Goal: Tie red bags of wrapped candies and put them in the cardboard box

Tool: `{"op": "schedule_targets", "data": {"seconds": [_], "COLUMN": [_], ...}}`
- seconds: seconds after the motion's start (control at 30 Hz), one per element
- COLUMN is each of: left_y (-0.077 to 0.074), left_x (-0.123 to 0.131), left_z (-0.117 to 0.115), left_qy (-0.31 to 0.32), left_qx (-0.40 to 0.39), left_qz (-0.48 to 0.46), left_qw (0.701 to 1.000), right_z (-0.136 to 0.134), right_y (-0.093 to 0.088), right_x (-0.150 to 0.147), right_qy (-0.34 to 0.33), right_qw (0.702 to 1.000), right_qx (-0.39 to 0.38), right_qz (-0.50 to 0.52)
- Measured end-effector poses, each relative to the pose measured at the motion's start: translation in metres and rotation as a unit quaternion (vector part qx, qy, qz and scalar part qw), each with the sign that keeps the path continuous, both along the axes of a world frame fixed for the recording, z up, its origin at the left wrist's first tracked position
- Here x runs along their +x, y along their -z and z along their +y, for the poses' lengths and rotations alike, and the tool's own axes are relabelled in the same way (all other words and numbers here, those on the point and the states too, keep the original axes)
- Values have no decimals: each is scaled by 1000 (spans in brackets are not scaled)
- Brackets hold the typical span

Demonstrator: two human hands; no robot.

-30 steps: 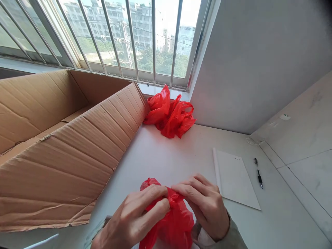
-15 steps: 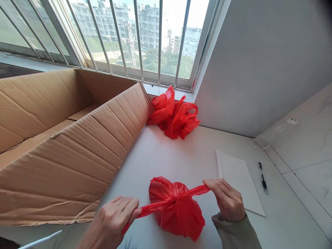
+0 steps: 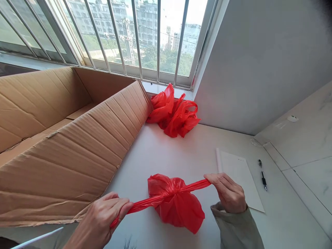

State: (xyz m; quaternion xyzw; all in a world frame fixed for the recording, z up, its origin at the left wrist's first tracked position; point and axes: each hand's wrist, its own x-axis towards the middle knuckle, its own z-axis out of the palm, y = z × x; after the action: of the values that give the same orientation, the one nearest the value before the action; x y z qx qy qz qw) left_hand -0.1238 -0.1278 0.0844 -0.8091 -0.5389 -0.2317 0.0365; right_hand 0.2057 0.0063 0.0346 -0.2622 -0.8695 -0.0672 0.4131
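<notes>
Brown cardboard makes up the big box on the left, open at the top, its creased side slanting from the near left to the far middle. A thin white stick pokes in at the near left edge. Just right of it, the left hand is closed, pinching one twisted handle of a red plastic bag. Beyond the box, at the far side, is a window with metal bars. Below it a heap of crumpled red bags lies against the box's far corner. The red bag sits near the middle of the white worktop, bunched at its top, handles pulled taut to both sides. To its right, the right hand pinches the other handle between thumb and fingers, above a grey-green sleeve. White paper lies just beyond that hand, then a black pen and, farther off, a small dark cap.
</notes>
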Motion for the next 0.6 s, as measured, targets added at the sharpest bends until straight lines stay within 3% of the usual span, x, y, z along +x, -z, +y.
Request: {"op": "schedule_targets", "data": {"seconds": [0.17,0.3,0.37,0.47,0.6], "left_y": [13,13,7,-5,-9], "left_x": [-4,-2,4,18,44], "left_z": [-1,1,3,8,20], "left_qy": [-17,-13,3,41,101], "left_qx": [-48,-164,-221,-254,-292], "left_qz": [-61,-161,-241,-374,-477], "left_qw": [997,973,945,891,823], "right_z": [2,-4,-7,-11,-14], "right_y": [14,32,36,36,25], "right_x": [-2,-2,0,1,-17], "right_qy": [-6,-2,-35,-94,-178], "right_qw": [1000,986,951,866,773], "right_qx": [-26,-153,-287,-462,-526], "right_qz": [8,64,107,167,305]}}
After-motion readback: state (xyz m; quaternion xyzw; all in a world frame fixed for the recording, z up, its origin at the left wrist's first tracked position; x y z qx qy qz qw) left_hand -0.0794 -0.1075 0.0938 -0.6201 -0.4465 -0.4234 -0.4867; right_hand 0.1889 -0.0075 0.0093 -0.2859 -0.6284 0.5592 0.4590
